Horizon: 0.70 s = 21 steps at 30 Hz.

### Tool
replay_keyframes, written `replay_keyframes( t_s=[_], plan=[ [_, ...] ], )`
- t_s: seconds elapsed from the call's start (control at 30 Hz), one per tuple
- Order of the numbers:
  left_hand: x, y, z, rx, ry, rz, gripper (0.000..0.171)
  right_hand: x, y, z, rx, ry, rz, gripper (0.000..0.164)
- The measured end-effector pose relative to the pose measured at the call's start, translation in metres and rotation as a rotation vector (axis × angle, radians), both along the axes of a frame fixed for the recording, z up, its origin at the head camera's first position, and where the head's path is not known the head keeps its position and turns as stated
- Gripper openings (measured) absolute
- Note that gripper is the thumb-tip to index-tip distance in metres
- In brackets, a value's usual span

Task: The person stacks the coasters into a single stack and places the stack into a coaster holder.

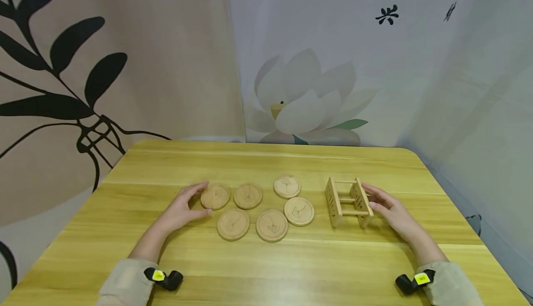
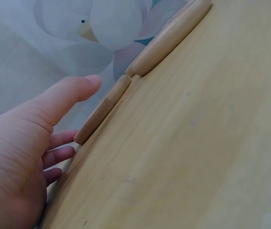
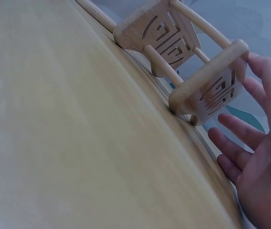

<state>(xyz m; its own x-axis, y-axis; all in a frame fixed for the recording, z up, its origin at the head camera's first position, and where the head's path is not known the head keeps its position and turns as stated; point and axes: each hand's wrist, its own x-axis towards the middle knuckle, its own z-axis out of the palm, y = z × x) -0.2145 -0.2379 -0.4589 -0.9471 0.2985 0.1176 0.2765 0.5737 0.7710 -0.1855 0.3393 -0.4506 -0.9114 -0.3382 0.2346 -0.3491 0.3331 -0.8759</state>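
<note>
Several round wooden coasters with engraved leaf designs lie flat on the table. My left hand (image 1: 183, 206) is at the leftmost coaster (image 1: 215, 196), thumb and fingers spread apart around its left side. The left wrist view shows that coaster (image 2: 102, 110) edge-on, with the left hand's thumb (image 2: 73, 95) raised above the tabletop. A small wooden rack (image 1: 348, 200) with cut-out side panels joined by rods stands to the right of the coasters. Beside its right panel is my right hand (image 1: 391, 211), fingers loosely extended, fingertips right at the panel (image 3: 216, 90).
Other coasters nearby include the upper right one (image 1: 287, 187), the front left one (image 1: 233, 225) and the front middle one (image 1: 272, 226). The wooden table (image 1: 291, 273) has rounded far corners. Behind it hangs a curtain (image 1: 175, 65) printed with plants and a lotus.
</note>
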Motion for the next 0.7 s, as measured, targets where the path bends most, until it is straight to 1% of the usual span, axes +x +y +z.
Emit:
replay_keyframes(
  t_s=[0.17,0.47,0.57,0.7],
  plan=[
    [-0.0002,0.0003,-0.0003,-0.037,0.007,0.004,0.085,0.0005,-0.0005,-0.0012,0.009,-0.006,-0.016,0.049],
    [-0.0057,0.0009,-0.0025,-0.096,0.032,-0.024,0.084,-0.0003,-0.0011,-0.0017,0.015,-0.011,-0.028,0.049],
    [-0.0069,0.0019,-0.0019,-0.119,0.037,-0.023,0.085,0.0002,-0.0015,-0.0014,-0.001,-0.011,-0.020,0.048],
    [-0.0081,0.0029,-0.0010,-0.148,0.065,-0.023,0.084,0.0014,-0.0020,-0.0006,-0.030,-0.013,0.000,0.048]
  ],
)
